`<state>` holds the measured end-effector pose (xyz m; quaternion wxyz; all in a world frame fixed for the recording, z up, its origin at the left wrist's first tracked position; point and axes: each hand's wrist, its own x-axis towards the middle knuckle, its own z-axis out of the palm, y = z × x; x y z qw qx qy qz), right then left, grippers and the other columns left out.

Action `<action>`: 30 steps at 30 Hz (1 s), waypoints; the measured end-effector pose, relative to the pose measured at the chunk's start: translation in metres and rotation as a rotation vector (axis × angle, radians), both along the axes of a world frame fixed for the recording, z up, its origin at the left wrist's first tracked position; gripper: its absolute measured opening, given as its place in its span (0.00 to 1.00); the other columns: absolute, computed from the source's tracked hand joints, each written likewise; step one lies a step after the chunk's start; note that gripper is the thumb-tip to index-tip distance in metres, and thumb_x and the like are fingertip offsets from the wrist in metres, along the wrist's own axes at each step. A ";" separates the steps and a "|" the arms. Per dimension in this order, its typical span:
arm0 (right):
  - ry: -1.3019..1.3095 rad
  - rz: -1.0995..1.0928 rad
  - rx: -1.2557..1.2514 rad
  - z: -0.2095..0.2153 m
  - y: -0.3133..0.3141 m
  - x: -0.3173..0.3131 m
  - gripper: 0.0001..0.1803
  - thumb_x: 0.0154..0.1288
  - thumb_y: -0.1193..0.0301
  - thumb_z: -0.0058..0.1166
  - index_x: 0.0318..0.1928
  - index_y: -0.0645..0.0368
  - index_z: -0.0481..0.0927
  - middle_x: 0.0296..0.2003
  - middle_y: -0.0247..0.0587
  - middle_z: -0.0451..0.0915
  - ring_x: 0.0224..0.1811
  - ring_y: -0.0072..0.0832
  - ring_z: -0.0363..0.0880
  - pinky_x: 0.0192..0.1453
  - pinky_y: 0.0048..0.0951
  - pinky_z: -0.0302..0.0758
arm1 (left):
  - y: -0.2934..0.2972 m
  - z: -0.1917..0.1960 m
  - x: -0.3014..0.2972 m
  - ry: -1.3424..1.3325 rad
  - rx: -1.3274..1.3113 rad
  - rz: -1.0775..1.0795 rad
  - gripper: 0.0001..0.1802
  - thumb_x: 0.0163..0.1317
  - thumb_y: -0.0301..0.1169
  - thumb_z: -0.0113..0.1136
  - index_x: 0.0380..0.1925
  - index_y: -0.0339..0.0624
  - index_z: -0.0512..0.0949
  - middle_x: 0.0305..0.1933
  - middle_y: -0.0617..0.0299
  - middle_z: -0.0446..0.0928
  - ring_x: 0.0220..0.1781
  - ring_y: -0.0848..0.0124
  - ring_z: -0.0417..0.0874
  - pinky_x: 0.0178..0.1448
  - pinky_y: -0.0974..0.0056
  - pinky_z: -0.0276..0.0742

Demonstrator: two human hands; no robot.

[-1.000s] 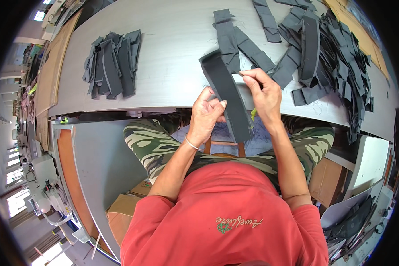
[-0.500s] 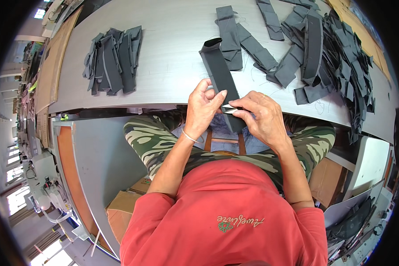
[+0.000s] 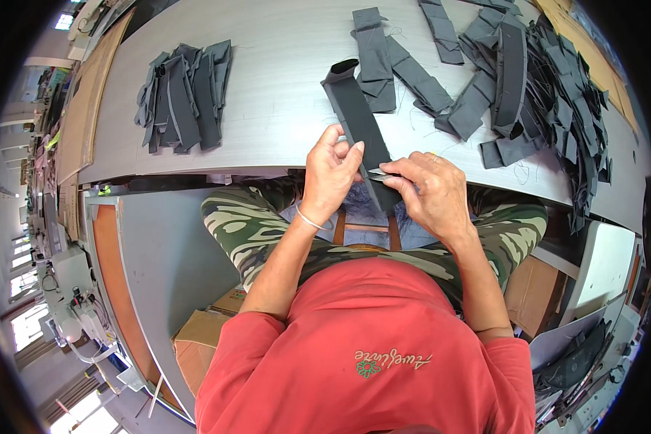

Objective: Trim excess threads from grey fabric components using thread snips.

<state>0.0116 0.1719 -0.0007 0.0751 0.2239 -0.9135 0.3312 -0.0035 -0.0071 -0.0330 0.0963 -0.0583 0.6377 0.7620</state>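
A long dark grey fabric strip (image 3: 359, 112), its far end curled into a loop, slants over the table's near edge and down above my lap. My left hand (image 3: 327, 173) pinches its left edge between thumb and fingers. In my right hand (image 3: 435, 194), thumb and forefinger close around small silver thread snips (image 3: 377, 174). Their pointed blades lie against the strip's middle, just right of my left fingertips. The rest of the snips is hidden inside my right hand.
A neat bundle of grey strips (image 3: 188, 98) lies at the table's left. Several loose strips (image 3: 375, 54) are beyond my hands, with a large tangled heap (image 3: 557, 94) at the right. Loose threads are scattered on the pale table (image 3: 282, 94). Cardboard boxes (image 3: 197, 340) stand below.
The snips' blades have come closer together and tilted. The strip and my left hand have shifted slightly; my right hand has moved a little to the right.
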 end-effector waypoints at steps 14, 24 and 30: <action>0.030 0.095 -0.100 -0.009 0.001 -0.003 0.09 0.52 0.69 0.63 0.36 0.51 0.84 0.24 0.33 0.76 0.28 0.33 0.74 0.36 0.32 0.70 | -0.001 0.009 -0.001 -0.001 -0.094 -0.052 0.12 0.65 0.26 0.56 0.46 0.32 0.71 0.22 0.69 0.72 0.22 0.84 0.70 0.22 0.74 0.75; 0.040 0.094 -0.169 -0.009 -0.001 -0.002 0.07 0.50 0.70 0.64 0.32 0.51 0.84 0.22 0.31 0.75 0.25 0.31 0.72 0.32 0.31 0.68 | -0.004 0.013 -0.002 -0.027 -0.039 -0.062 0.15 0.66 0.28 0.56 0.50 0.32 0.71 0.28 0.67 0.77 0.24 0.84 0.72 0.24 0.75 0.73; -0.106 0.114 -0.264 -0.004 0.007 -0.008 0.12 0.53 0.70 0.63 0.40 0.52 0.84 0.27 0.34 0.76 0.32 0.31 0.76 0.37 0.30 0.71 | -0.007 0.014 0.001 -0.043 0.038 -0.138 0.23 0.67 0.29 0.54 0.60 0.33 0.67 0.34 0.65 0.79 0.31 0.83 0.75 0.32 0.75 0.74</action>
